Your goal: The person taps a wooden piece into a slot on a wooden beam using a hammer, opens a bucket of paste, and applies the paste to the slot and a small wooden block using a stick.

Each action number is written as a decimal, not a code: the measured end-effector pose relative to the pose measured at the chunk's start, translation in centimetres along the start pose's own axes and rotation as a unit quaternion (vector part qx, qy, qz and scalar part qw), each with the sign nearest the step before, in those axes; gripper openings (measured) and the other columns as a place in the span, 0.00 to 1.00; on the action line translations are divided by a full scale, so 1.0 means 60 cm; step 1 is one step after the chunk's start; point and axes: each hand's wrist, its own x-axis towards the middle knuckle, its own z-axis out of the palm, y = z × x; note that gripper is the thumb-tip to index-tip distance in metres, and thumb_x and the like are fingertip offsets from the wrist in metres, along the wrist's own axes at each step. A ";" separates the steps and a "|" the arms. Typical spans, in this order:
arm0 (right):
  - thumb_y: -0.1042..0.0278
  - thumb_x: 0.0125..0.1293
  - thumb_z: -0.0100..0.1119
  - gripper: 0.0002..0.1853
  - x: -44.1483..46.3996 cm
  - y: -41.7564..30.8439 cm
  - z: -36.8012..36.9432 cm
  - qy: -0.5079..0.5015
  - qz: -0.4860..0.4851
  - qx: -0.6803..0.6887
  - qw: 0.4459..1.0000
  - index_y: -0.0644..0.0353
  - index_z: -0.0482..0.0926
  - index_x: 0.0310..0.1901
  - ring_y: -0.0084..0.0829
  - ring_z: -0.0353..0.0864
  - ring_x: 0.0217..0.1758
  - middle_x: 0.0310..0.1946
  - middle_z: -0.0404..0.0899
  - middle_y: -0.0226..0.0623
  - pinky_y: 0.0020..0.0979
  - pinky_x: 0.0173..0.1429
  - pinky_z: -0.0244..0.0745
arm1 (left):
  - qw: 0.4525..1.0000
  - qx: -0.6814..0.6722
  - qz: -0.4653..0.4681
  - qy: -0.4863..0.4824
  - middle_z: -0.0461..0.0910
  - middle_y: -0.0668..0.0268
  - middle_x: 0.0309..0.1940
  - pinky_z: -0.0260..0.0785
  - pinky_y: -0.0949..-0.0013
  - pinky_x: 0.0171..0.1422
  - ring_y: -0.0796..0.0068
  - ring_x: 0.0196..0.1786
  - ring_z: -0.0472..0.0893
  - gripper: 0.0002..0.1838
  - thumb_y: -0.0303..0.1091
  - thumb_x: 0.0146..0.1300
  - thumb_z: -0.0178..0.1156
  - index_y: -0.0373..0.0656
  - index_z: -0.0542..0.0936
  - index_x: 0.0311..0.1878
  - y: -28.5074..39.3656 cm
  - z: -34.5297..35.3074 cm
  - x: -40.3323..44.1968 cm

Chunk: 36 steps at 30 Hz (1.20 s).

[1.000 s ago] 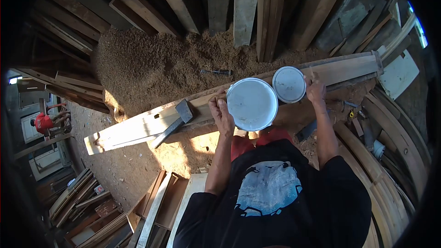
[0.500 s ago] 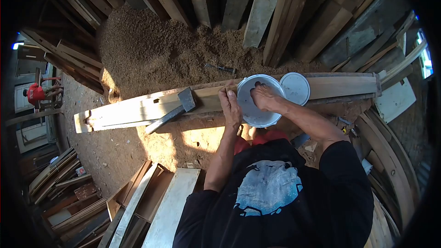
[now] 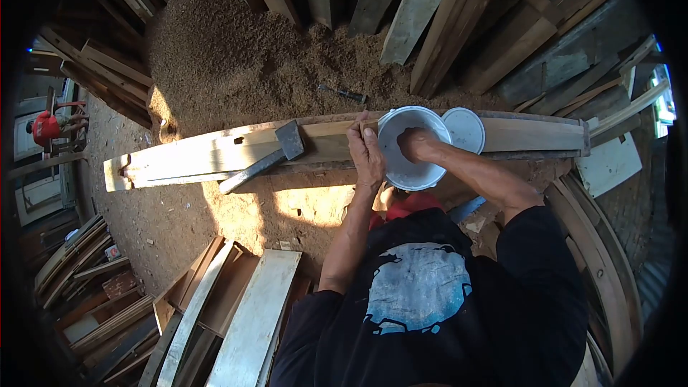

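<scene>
**My right hand (image 3: 416,145) reaches into the white bucket (image 3: 398,169)**

The bucket stands open in front of my knees, overlapping the long wooden plank (image 3: 530,135) in view; its base is hidden, so I cannot tell what bears it. My right forearm crosses the bucket's rim from the right, and the hand is down inside the mouth. Its fingertips are lost in shadow there, so I cannot tell whether they are spread or pinching something. My left hand (image 3: 367,156) is at the bucket's left side, fingers close together and pointing away from me, the thumb near the rim. I cannot tell from here whether it clasps the edge or only rests against it.

Just beside the bucket, to the right, the round white lid (image 3: 466,127) overlaps the plank. Left of my left hand, a hammer (image 3: 289,141) has its head over the plank, its handle slanting down towards the lower left. Beyond the plank, a chisel-like tool (image 3: 344,93) lies on the heap of wood shavings (image 3: 222,57). Far to the left is a person in red (image 3: 46,127).
</scene>
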 end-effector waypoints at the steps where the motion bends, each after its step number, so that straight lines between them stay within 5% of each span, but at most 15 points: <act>1: 0.68 0.54 0.71 0.17 0.002 0.001 -0.001 -0.009 -0.006 -0.003 1.000 0.58 0.91 0.47 0.46 0.90 0.54 0.48 0.89 0.49 0.44 0.53 0.86 | 1.000 0.002 0.001 0.000 0.77 0.52 0.60 0.67 0.63 0.66 0.67 0.56 0.75 0.23 0.41 0.82 0.46 0.32 0.70 0.68 -0.001 -0.001 0.001; 12: 0.70 0.60 0.64 0.10 0.038 0.005 0.010 -0.041 -0.125 -0.036 0.991 0.62 0.90 0.40 0.45 0.90 0.49 0.42 0.90 0.46 0.42 0.53 0.84 | 1.000 -0.023 -0.014 0.001 0.75 0.59 0.57 0.66 0.67 0.64 0.74 0.53 0.71 0.22 0.42 0.83 0.45 0.35 0.70 0.68 0.022 0.000 -0.001; 15: 0.72 0.60 0.62 0.10 0.027 0.031 0.026 0.050 -0.155 -0.010 0.987 0.64 0.90 0.38 0.46 0.90 0.48 0.41 0.90 0.47 0.44 0.51 0.83 | 0.998 -0.060 -0.005 0.027 0.73 0.63 0.59 0.63 0.67 0.67 0.76 0.57 0.70 0.21 0.44 0.84 0.43 0.39 0.71 0.68 0.019 -0.005 -0.008; 21: 0.78 0.57 0.59 0.13 -0.078 0.054 -0.037 0.099 -0.105 0.245 0.959 0.63 0.87 0.43 0.51 0.85 0.55 0.46 0.87 0.51 0.45 0.56 0.80 | 0.996 -0.060 -0.006 0.064 0.72 0.63 0.61 0.63 0.68 0.66 0.77 0.55 0.69 0.21 0.44 0.84 0.46 0.38 0.70 0.67 0.040 -0.085 -0.008; 28: 0.74 0.61 0.64 0.11 -0.111 0.054 -0.061 0.140 -0.127 0.263 0.946 0.62 0.84 0.46 0.51 0.85 0.51 0.43 0.86 0.50 0.47 0.54 0.77 | 0.992 -0.022 0.025 0.120 0.74 0.66 0.56 0.64 0.68 0.67 0.77 0.57 0.72 0.19 0.44 0.83 0.51 0.38 0.72 0.64 0.038 -0.166 -0.023; 30: 0.77 0.61 0.62 0.11 -0.123 0.051 -0.069 0.155 -0.116 0.272 0.943 0.62 0.84 0.46 0.51 0.85 0.53 0.44 0.86 0.51 0.47 0.55 0.77 | 0.988 -0.027 -0.004 0.155 0.75 0.69 0.51 0.65 0.72 0.61 0.81 0.51 0.71 0.18 0.42 0.82 0.52 0.39 0.72 0.63 0.039 -0.179 -0.028; 36: 0.77 0.48 0.65 0.17 -0.036 0.014 -0.016 0.137 -0.051 0.118 0.982 0.62 0.89 0.43 0.50 0.89 0.53 0.45 0.88 0.53 0.46 0.53 0.84 | 0.988 -0.046 -0.006 0.149 0.73 0.72 0.46 0.63 0.75 0.54 0.84 0.45 0.68 0.17 0.43 0.82 0.54 0.40 0.72 0.61 0.040 -0.203 -0.019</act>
